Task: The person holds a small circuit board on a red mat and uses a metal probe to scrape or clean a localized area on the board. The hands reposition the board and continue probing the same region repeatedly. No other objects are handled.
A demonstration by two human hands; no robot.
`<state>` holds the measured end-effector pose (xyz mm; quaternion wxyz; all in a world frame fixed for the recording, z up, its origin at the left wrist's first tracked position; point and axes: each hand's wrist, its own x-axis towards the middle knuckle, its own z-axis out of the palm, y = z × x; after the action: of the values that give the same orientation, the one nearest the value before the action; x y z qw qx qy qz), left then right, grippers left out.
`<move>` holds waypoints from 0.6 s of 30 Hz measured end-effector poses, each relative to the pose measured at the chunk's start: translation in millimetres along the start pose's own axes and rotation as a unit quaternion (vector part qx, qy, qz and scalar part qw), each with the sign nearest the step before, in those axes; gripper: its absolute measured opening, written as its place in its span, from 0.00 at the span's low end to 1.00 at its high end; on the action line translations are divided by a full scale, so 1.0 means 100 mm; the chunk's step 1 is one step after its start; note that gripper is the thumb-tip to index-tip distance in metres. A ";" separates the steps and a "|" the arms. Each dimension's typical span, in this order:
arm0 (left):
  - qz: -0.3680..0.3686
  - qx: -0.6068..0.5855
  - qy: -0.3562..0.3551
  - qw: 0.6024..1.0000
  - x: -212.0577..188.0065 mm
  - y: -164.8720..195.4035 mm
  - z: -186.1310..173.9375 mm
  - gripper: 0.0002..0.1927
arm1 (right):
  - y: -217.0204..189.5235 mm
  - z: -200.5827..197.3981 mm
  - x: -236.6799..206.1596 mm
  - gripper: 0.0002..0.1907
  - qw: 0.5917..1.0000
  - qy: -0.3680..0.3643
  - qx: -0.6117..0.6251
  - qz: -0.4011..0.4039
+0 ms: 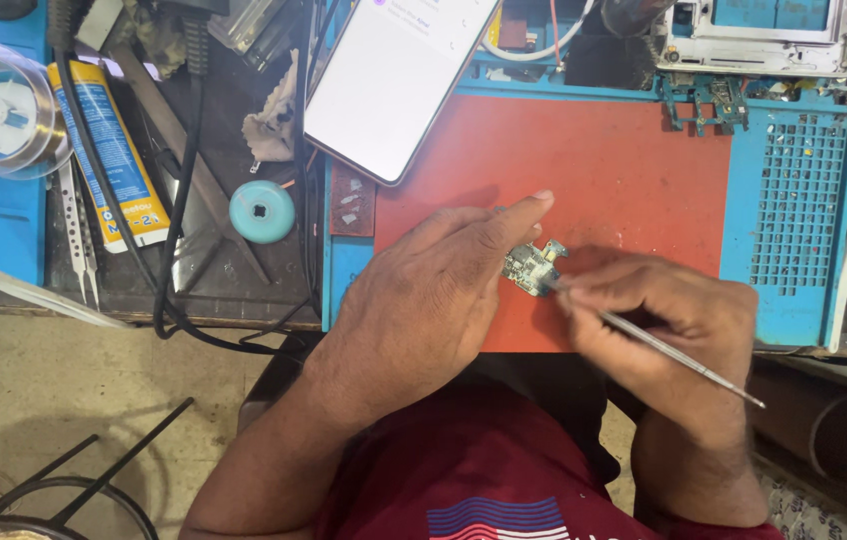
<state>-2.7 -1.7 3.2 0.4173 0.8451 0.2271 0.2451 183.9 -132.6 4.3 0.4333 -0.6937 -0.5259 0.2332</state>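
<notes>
circuit board: small greenish circuit board (532, 266), on red mat (623, 170), mid-surface, pinched between both hands
left hand: left hand (433, 290) closed on the board's left edge, index finger stretched over its top, steadying it
right hand: right hand (663, 320) wrapped narrow around a thin metal tool (678, 355), tip touching the board's right-lower edge
key relation: board sits between the hands, left hand nearer and bracing; tool's long axis runs from lower right up-left into the board
mat surround: blue work surface (793, 200) with grid of holes to the right
farther out: white-screened phone (398, 75) upper left of mat, teal round cap (262, 211), tweezers (75, 235), tube (113, 150), black cables (178, 200)
</notes>
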 end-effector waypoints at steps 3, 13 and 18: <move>0.002 -0.001 -0.003 1.000 0.01 0.00 0.01 0.28 | -0.02 -0.02 0.00 0.06 1.000 -0.020 0.002 0.000; 0.003 -0.001 0.002 1.000 0.01 0.01 0.01 0.28 | 0.02 -0.01 0.01 0.06 0.998 0.015 -0.053 0.021; -0.004 -0.001 0.002 1.000 0.01 0.01 0.00 0.28 | 0.00 0.00 -0.01 0.06 1.000 0.000 0.003 0.021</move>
<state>-1.8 -2.1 3.9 0.4188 0.8433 0.2309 0.2450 183.5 -133.9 3.8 0.4304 -0.7030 -0.5108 0.2443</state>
